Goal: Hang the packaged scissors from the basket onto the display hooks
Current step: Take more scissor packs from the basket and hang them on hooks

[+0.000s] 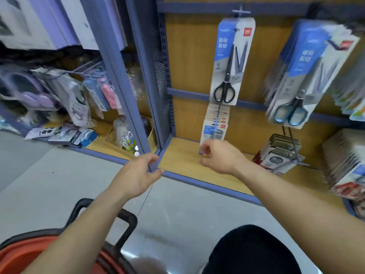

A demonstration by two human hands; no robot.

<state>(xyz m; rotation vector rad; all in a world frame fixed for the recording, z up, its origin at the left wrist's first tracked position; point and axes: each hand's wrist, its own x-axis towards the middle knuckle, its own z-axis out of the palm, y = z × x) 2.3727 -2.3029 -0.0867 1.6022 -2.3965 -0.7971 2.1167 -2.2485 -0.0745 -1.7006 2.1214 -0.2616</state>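
Packaged scissors are hanging on the top hook, above the bottom shelf, with the basket sitting on the floor in front.
A row of packs is hanging directly below them, and a fuller stack of scissor packs is hanging to the right. The right hand is hovering at the lower row's front, and the left hand is hovering left of it, before the upright post.

Bare forearms, blk trousers

The packaged scissors at 1 o'clock hang on glossy printed card. The shelf is smooth, matt wood grain, and its upright is blue painted perforated metal. At 7 o'clock, the basket is orange plastic. The floor is smooth and grey.
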